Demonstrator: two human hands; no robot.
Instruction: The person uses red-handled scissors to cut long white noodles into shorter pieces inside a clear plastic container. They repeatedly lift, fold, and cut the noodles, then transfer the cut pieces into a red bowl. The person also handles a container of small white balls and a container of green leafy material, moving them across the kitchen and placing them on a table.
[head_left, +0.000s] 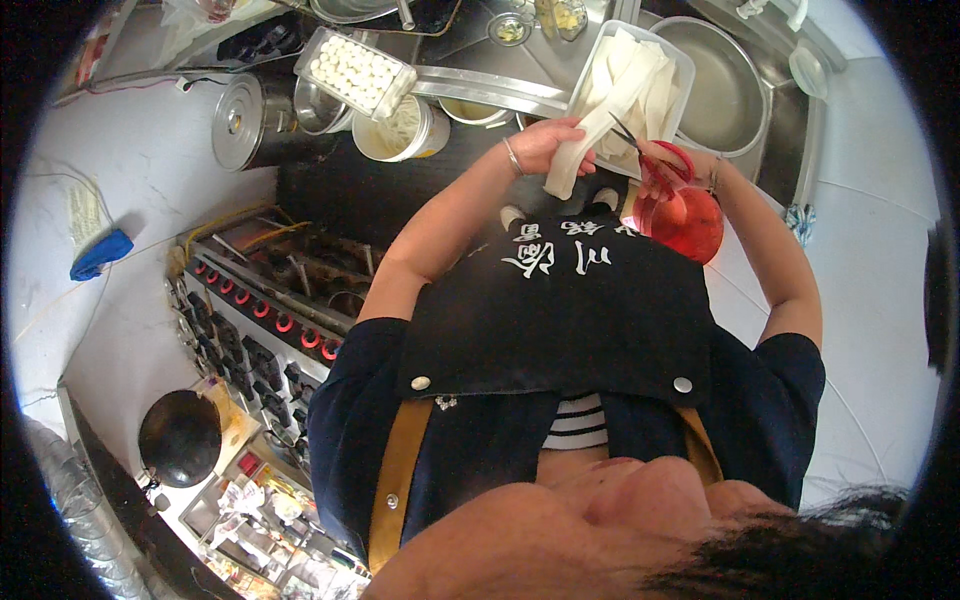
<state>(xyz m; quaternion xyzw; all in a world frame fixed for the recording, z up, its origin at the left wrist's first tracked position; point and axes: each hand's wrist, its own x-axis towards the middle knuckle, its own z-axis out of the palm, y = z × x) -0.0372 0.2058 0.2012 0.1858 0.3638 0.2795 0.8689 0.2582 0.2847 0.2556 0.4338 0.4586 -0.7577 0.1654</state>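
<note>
Pinched between the thumb and fingers of my left hand (551, 146) is the end of a wide, pale, flat strip (574, 161), whose material I cannot tell. My right hand (675, 169) grips red-handled scissors (667, 166), their dark blades apart beside the strip. Under and behind the strip stands a white rectangular plastic tub (686, 82) filled with more such strips (637, 75). A translucent red round container (682, 225) is just below my right hand, near the apron.
A large round metal basin (720, 82) sits right of the tub. To the left are a clear box of small white balls (356, 71), a white bucket (386, 142) holding pale strands and a lidded steel pot (244, 124). A stove with red knobs (262, 307) stands lower left.
</note>
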